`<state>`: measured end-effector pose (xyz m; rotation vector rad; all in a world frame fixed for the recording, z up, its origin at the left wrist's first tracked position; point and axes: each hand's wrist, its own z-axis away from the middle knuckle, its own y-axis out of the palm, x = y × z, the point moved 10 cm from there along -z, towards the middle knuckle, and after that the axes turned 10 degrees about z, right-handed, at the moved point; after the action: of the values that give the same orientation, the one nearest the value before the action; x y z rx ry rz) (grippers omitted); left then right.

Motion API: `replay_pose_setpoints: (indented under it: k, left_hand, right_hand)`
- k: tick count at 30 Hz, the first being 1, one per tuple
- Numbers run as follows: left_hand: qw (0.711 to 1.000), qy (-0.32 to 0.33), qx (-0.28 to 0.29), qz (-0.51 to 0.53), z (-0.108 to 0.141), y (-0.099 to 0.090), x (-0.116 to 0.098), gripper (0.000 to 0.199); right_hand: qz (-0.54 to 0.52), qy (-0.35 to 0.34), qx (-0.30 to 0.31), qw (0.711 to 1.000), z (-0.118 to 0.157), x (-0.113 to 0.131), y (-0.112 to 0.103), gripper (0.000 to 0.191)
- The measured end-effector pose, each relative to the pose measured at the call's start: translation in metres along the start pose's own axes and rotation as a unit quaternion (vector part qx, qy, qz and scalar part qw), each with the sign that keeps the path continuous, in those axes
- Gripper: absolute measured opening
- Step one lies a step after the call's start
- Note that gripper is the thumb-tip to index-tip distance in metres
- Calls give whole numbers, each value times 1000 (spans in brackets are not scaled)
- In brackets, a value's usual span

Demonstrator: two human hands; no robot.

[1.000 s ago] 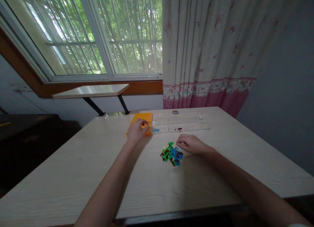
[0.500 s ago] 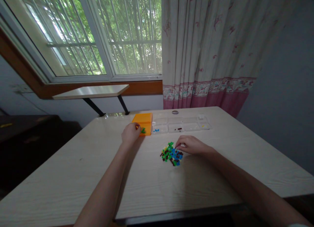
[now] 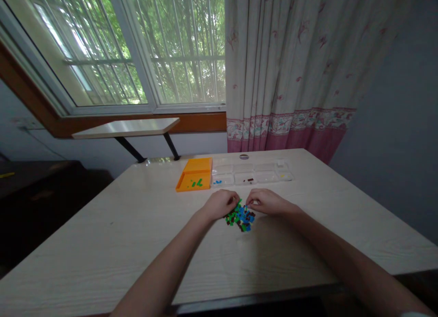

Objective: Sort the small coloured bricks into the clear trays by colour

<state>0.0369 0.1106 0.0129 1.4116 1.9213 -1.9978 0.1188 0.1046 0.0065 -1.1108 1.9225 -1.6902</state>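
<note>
A pile of small green, blue, brown and yellow pieces (image 3: 242, 218) lies on the table. My left hand (image 3: 221, 204) is at the pile's left edge, its fingers pinched together; what they hold, if anything, is too small to name. On the right side of the pile my right hand (image 3: 267, 201) has thumb and finger closed, and their contents cannot be made out. Behind my left hand is an orange tray (image 3: 183, 184) with several green pieces. Beside it stands a clear compartment tray (image 3: 265, 176) holding a few blue, brown and yellow pieces.
The wooden table (image 3: 137, 226) carries a raised shelf (image 3: 133, 127) on black supports at the back left. A round disc (image 3: 244, 157) sits near the back edge. Beyond are a window (image 3: 185, 48) and a patterned curtain (image 3: 290, 80).
My left hand has moved right and toward me, from the orange tray to the pile, uncovering the green pieces in that tray. My right hand has barely moved.
</note>
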Motion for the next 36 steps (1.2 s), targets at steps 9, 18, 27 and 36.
replay_pose_setpoints:
  k: [9, 18, 27, 36]
  left_hand:
    - [1000, 17, -14, 5, 1, -2, -8, 20]
    - [999, 29, -11, -6, 1, 1, -12, 19]
    - [1000, 17, -21, 15, 0, 0, -13, 17]
    - [997, 13, -55, 46, 0, -7, -9, 18]
  right_hand:
    - [11, 19, -25, 999, -1, 0, -2, 13]
    - [-92, 62, -61, 992, -3, -7, -4, 14]
    - [-215, 97, -51, 970, -5, -14, 10, 23]
    - [-164, 106, -106, 975, -4, -12, -7, 18]
